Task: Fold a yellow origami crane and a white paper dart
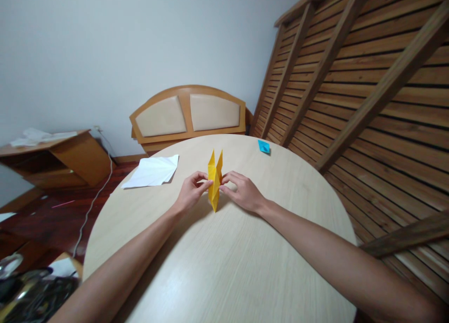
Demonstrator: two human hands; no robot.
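Yellow origami paper stands upright over the desk. Left hand and right hand face each other, each narrow grip pinching one side.

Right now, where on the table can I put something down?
The biggest bare patch of table is the near part, between the left arm and right arm. Another lies between the blue paper and the right arm. It's crowded in the middle, where the left hand and right hand hold the yellow paper, and where the white paper lies.

one head-worn view looks forward and down, close above the round table, toward the wall.
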